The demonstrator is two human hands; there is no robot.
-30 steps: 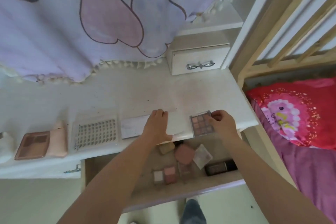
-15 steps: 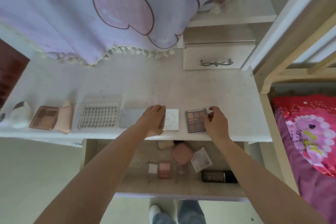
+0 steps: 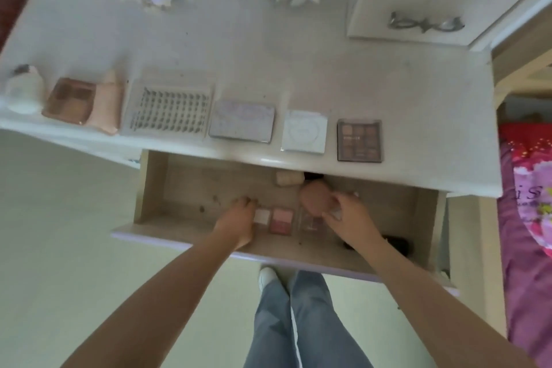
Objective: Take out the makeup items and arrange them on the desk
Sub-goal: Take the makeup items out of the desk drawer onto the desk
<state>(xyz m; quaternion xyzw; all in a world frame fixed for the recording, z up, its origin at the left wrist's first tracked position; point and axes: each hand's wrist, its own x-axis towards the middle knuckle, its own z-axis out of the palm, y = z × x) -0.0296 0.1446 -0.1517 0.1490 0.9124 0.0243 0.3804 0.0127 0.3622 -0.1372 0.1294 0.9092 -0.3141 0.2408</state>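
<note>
Hands in the open drawer: my right hand curls its fingers round a rounded pink compact, while my left hand rests loosely curled, gripping nothing, beside a small white palette (a pink one lies just right of it). Above, on the desk, a brown eyeshadow palette, white compact and silver case sit in a row.

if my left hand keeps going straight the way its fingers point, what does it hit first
Most likely the small white compact: the left hand has its fingertips right at that compact's left edge inside the drawer, pointing right. Depth is unclear, so whether they already touch can't be told.
</note>
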